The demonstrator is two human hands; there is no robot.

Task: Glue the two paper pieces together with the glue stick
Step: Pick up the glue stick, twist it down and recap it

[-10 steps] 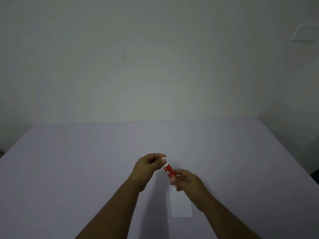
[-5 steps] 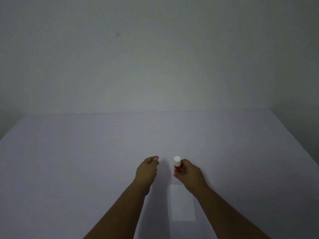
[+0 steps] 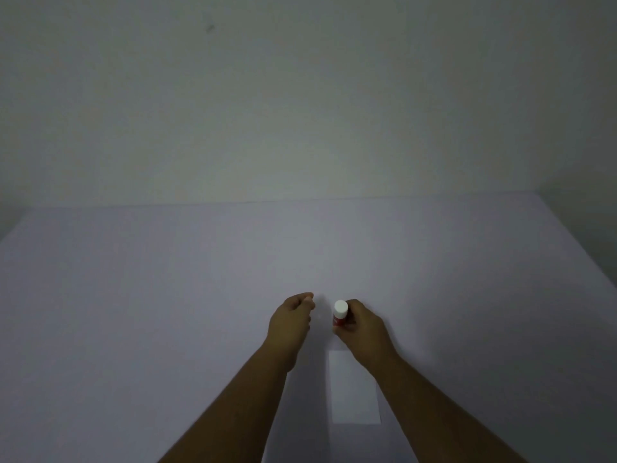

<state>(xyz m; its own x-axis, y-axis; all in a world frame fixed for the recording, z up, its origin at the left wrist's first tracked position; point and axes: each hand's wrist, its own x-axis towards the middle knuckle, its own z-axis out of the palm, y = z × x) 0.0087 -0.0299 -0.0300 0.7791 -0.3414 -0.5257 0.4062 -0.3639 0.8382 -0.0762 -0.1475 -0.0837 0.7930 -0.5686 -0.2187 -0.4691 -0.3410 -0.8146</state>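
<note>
A red glue stick (image 3: pixel 340 315) with a white cap stands upright, gripped around its red body by my right hand (image 3: pixel 364 325). My left hand (image 3: pixel 292 320) hovers just to its left, fingers curled in, holding nothing that I can see. A white paper strip (image 3: pixel 354 389) lies flat on the table close to me, partly under my right forearm. I can make out only one white paper piece; whether a second lies on it is not visible.
The pale lilac table (image 3: pixel 167 312) stretches wide on both sides. A plain light wall (image 3: pixel 300 111) rises behind its far edge. The table's right edge slants down at the far right.
A second ago both hands held the tilted glue stick, my left on its cap. My left hand has let go and the stick now stands upright in my right.
</note>
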